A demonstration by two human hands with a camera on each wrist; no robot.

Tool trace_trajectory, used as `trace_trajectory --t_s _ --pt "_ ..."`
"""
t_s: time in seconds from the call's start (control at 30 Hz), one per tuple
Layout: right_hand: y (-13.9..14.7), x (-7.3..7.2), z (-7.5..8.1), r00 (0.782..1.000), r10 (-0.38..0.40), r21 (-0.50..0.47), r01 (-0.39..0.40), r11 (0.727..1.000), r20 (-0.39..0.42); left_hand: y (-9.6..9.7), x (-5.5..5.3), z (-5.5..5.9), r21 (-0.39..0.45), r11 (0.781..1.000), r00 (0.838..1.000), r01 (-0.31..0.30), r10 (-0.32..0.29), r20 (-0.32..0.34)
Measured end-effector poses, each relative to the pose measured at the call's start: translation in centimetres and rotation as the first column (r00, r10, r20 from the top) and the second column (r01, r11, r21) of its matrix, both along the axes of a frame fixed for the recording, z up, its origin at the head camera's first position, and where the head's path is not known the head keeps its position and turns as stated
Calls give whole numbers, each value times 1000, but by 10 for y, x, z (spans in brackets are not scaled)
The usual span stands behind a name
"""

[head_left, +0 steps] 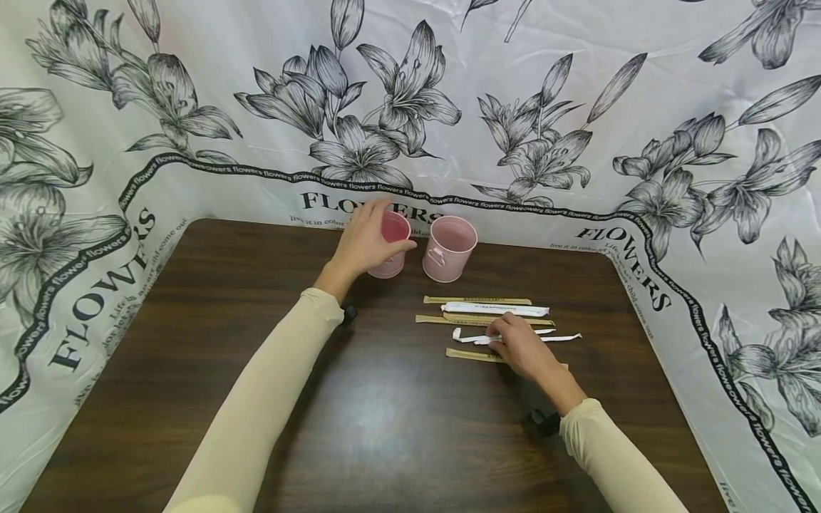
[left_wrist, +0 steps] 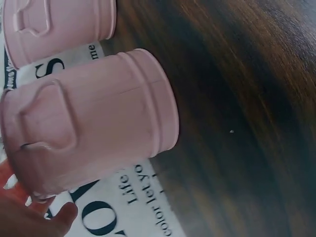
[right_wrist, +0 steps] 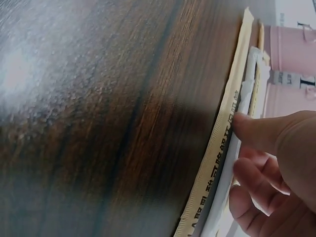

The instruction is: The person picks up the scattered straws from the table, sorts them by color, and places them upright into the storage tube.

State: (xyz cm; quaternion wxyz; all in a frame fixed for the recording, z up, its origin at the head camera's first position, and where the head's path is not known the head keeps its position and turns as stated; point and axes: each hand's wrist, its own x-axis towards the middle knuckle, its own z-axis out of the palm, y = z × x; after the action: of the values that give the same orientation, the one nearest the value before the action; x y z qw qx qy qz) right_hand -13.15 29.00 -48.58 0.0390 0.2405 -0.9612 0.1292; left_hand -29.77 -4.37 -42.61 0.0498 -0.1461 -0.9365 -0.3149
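Observation:
Two small pink metal buckets stand at the back of the table. My left hand [head_left: 364,242] is at the rim of the left bucket [head_left: 388,268], its thumb stretched out to the right. In the left wrist view the thumb stands apart from that bucket's wall, while other fingers are partly hidden behind the rim. The right bucket [head_left: 452,251] is close beside it. Thumb and fingers of my right hand [head_left: 522,347] pinch a thin white paper-wrapped stick [right_wrist: 228,173]. Right alongside lies a brown paper-wrapped stick [right_wrist: 217,153] with black print.
Behind the right hand lie a thicker white wrapped packet [head_left: 494,309] and several brown wrapped sticks [head_left: 477,300]. Another thin white piece [head_left: 564,338] pokes out right of the hand. A white flower-printed cloth [head_left: 276,196] rises along the back and sides of the dark wooden table [head_left: 385,427].

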Motion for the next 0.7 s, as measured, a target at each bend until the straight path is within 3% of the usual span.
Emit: trace_trajectory --t_s 0.13,0.27,0.37,0.5,0.7 --pt "0 -1 -5 1000 0 -16 0 1000 3 1 -6 -10 28 1000 999 -10 9 47" --pt "1 -5 -7 1000 -7 -39 8 999 25 1 -11 -16 118 993 995 -19 7 104" --pt "3 -7 -6 994 -47 -68 54 996 103 1 -14 -16 176 984 990 -24 -2 144" --pt "5 -12 -4 973 -98 -103 121 987 207 2 -17 -12 170 985 988 -34 7 157" --pt "5 -13 -9 968 -111 -114 139 984 223 3 -15 -13 194 978 985 -71 38 170"
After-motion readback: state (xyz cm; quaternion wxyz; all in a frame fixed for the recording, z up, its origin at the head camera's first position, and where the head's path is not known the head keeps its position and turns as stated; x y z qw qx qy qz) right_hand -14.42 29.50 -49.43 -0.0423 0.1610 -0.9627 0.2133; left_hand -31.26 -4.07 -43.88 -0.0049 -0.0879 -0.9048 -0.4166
